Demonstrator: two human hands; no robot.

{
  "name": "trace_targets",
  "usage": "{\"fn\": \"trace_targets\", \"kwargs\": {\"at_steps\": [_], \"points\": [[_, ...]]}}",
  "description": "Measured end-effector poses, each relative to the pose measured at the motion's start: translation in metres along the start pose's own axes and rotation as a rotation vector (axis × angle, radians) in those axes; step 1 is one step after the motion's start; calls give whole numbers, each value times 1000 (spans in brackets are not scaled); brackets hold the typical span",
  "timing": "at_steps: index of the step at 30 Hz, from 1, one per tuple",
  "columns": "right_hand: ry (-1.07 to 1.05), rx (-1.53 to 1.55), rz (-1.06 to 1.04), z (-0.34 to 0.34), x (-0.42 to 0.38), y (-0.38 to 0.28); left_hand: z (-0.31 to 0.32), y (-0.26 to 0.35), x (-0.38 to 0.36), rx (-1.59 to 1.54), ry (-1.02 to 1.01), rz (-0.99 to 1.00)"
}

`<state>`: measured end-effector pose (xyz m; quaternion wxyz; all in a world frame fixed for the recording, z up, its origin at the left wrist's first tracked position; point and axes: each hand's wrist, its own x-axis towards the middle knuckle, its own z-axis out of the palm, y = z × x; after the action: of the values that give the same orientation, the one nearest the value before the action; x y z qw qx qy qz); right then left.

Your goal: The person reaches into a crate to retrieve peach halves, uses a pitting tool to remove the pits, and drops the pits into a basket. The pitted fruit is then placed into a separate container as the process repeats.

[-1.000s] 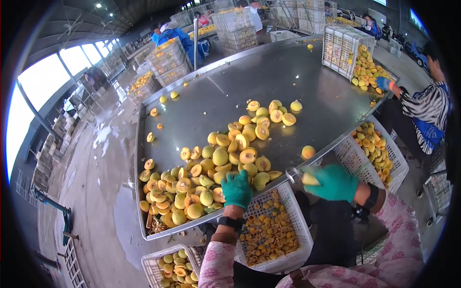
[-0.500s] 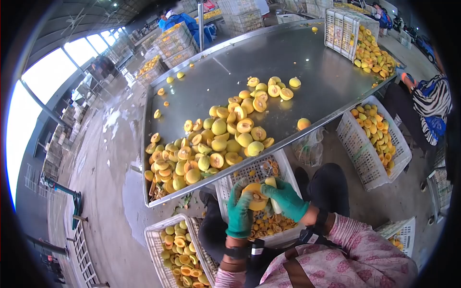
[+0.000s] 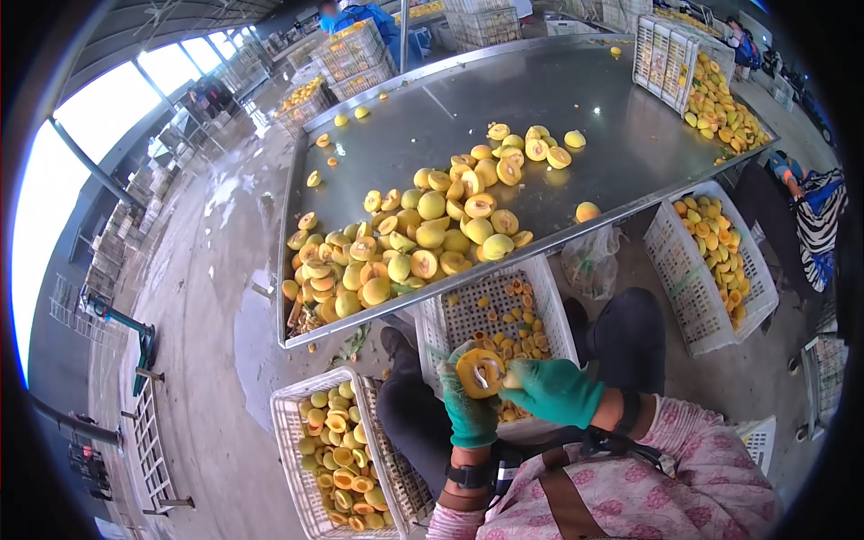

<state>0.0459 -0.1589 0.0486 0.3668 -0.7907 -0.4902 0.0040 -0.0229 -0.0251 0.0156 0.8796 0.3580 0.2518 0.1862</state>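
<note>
My left hand [image 3: 470, 412], in a green glove, is closed around a halved yellow peach [image 3: 470, 380], its cut face turned up. My right hand [image 3: 553, 393], gloved the same way, grips a small tool by its pale handle [image 3: 511, 381]. The tool's curved metal end [image 3: 483, 372] lies against the middle of the cut face. Under both hands stands a white crate [image 3: 562, 317] holding small fruit pieces. A heap of halved peaches [image 3: 430, 236] covers the near left part of the metal table [image 3: 378, 144] in front.
Left of my legs, a white crate [image 3: 286, 441] holds peach halves. Another full crate [image 3: 688, 315] stands at the right, beside a person in a zebra-patterned garment [image 3: 821, 216]. A tipped crate [image 3: 660, 67] spills peaches on the table's far right. A raised metal edge [image 3: 423, 299] borders the table.
My right hand has turned, bringing the tool's metal end onto the peach's cut face. My left hand still holds the half, now facing up more. The whole view has shifted slightly.
</note>
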Motion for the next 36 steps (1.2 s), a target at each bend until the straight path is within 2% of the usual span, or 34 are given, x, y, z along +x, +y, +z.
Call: {"fn": "trace_targets", "kwargs": {"at_steps": [1,4,7,10,13,16,17,20,22,23,25,26,27,28,30,31,34,35,36], "points": [[-6,-20,-4,4,1,0,5,-1,-1,-76,-12,55],[-43,-61,-40,10,1,4,5,-2,1,5,23,162],[-109,-98,-16,17,0,8,9,-1,0,282,34,368],[-209,-54,-38,33,-4,24,5,-6,3,313,90,389],[-261,98,-60,35,-4,27,0,4,6,650,42,485],[-338,312,42,29,-1,26,-20,16,22,498,-231,175],[-371,388,91,26,1,25,-23,19,26,531,-298,189],[-610,712,470,19,6,24,-20,15,23,524,-152,125],[-350,572,75,37,1,30,-4,-8,9,449,216,363],[-223,494,-124,45,0,34,2,-21,5,443,278,528],[-553,1191,563,37,-5,38,-15,-18,14,451,117,345],[-636,1259,677,31,-4,38,-24,-16,18,450,38,252],[-714,1319,801,24,-3,37,-15,-3,16,513,-80,266],[-785,1365,932,18,-3,36,-15,-4,16,494,-78,320],[-844,1474,922,17,-5,39,-14,-15,15,456,-76,425],[-789,1413,863,23,-11,41,-19,-23,13,370,2,358],[-745,1274,727,31,-18,44,-23,-23,18,326,-54,182],[-813,1263,708,25,-15,44,-22,-19,23,482,-15,116],[-884,1251,687,20,-11,40,-22,-16,22,529,-31,228]]}}
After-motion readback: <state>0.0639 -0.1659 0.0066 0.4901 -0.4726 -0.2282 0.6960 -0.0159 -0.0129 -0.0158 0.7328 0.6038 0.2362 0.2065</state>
